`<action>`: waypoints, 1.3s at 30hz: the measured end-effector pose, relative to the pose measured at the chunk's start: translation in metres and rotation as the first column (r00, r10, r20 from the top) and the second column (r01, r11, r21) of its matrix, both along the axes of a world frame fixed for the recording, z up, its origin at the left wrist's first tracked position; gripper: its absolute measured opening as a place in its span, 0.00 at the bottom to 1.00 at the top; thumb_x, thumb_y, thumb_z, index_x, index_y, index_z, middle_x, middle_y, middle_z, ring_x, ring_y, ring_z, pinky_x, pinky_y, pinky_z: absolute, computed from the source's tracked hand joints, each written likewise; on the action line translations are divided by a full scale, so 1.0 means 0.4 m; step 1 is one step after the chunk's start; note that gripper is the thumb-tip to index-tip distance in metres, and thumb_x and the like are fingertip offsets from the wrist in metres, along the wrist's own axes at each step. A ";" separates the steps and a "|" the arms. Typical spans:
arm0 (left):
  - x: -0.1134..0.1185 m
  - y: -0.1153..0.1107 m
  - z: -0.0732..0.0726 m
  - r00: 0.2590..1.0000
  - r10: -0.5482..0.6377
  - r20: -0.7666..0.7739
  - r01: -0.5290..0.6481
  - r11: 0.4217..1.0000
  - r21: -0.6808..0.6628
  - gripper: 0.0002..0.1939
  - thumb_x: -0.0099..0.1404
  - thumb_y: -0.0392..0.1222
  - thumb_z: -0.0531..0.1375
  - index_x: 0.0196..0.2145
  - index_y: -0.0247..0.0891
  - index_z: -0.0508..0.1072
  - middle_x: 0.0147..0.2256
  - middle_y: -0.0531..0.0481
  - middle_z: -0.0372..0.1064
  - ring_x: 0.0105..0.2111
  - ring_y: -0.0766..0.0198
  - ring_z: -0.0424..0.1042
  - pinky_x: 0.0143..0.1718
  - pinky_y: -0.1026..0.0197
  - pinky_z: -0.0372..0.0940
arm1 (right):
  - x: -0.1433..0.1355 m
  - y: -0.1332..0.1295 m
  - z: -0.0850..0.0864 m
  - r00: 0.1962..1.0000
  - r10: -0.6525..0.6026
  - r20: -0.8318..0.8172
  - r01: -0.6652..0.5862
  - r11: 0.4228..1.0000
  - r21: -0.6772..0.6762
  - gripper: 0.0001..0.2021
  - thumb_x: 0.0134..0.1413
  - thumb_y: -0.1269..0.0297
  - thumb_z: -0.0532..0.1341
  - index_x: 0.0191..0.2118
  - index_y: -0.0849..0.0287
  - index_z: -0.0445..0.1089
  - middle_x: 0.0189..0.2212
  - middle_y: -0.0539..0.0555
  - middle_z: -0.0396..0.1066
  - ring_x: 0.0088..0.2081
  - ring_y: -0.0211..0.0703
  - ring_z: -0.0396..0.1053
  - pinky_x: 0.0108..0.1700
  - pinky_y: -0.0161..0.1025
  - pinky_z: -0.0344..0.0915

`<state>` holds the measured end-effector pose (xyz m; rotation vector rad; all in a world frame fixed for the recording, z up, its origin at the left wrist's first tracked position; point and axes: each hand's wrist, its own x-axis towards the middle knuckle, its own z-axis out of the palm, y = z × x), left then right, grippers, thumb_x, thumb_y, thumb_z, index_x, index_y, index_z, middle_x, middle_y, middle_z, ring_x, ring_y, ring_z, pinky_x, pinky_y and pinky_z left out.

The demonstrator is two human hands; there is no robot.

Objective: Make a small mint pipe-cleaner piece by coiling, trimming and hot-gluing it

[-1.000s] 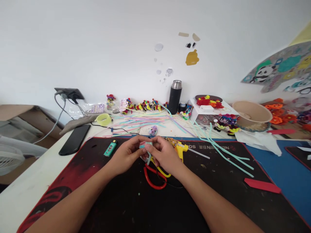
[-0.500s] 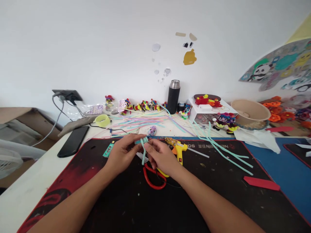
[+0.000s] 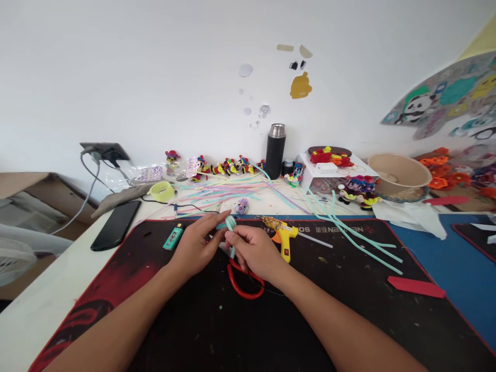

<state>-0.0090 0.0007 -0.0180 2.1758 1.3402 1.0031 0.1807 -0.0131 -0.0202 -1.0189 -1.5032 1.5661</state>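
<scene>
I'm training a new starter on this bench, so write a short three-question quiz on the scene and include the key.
1. What is held between the left hand and right hand?
A) a black phone
B) a mint-green strip
C) a roll of yellow tape

2. True or false: the yellow glue gun lies on the dark mat, to the right of the red loop handle.

3. Fill in the blank: the black flask stands upright with a ____-coloured top.

Key: 1 B; 2 true; 3 silver.
</scene>
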 end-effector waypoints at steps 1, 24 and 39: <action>0.000 0.002 -0.003 1.000 -0.001 -0.015 0.001 1.000 -0.003 0.23 0.72 0.43 0.57 0.62 0.41 0.77 0.47 0.41 0.80 0.47 0.51 0.77 0.49 0.54 0.70 | 0.000 0.000 0.000 1.000 0.001 0.008 -0.001 1.000 0.006 0.16 0.70 0.54 0.59 0.32 0.58 0.70 0.12 0.41 0.61 0.14 0.33 0.60 0.20 0.30 0.56; 0.013 0.007 -0.005 0.981 0.135 0.137 -0.108 0.976 -0.191 0.21 0.71 0.51 0.60 0.55 0.41 0.82 0.39 0.46 0.83 0.38 0.53 0.80 0.41 0.56 0.71 | 0.005 0.002 -0.004 0.996 -0.037 0.085 0.035 0.999 0.026 0.18 0.71 0.53 0.59 0.31 0.57 0.71 0.10 0.42 0.58 0.13 0.34 0.59 0.19 0.30 0.52; 0.007 0.018 -0.001 0.942 0.169 0.292 -0.086 0.957 -0.276 0.23 0.67 0.54 0.66 0.54 0.39 0.83 0.35 0.46 0.82 0.30 0.57 0.77 0.35 0.57 0.70 | 0.000 0.006 -0.015 0.995 -0.033 0.092 0.031 0.999 0.026 0.18 0.72 0.52 0.58 0.31 0.56 0.70 0.11 0.42 0.58 0.13 0.34 0.60 0.19 0.31 0.52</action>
